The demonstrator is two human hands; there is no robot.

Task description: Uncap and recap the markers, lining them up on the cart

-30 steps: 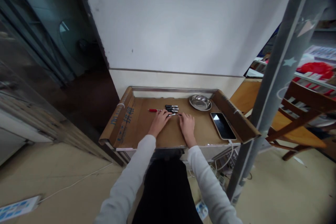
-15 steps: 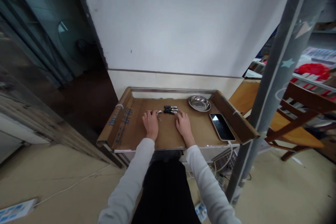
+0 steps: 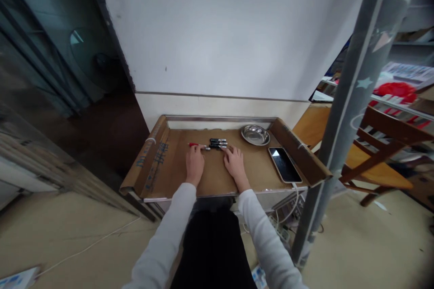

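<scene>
Several black pens (image 3: 218, 142) with silvery ends lie side by side on the cardboard-covered table (image 3: 210, 176). Just left of them is a red pen (image 3: 193, 144), lying crosswise. My left hand (image 3: 195, 162) has its fingertips on the red pen, partly covering it. My right hand (image 3: 233, 161) touches the right end of the nearest black pen, its fingers bent and slightly apart. Whether the right fingertips grip that pen is too small to tell.
A round metal dish (image 3: 255, 135) sits at the back right. In front of it lies a phone (image 3: 285, 165) with a white cable. Raised cardboard sides edge the table; a grey post (image 3: 342, 117) and wooden chair (image 3: 379, 158) stand to the right.
The red pen now shows beyond my left fingers, and its silvery end is closer to the black pens. The camera view has shifted slightly.
</scene>
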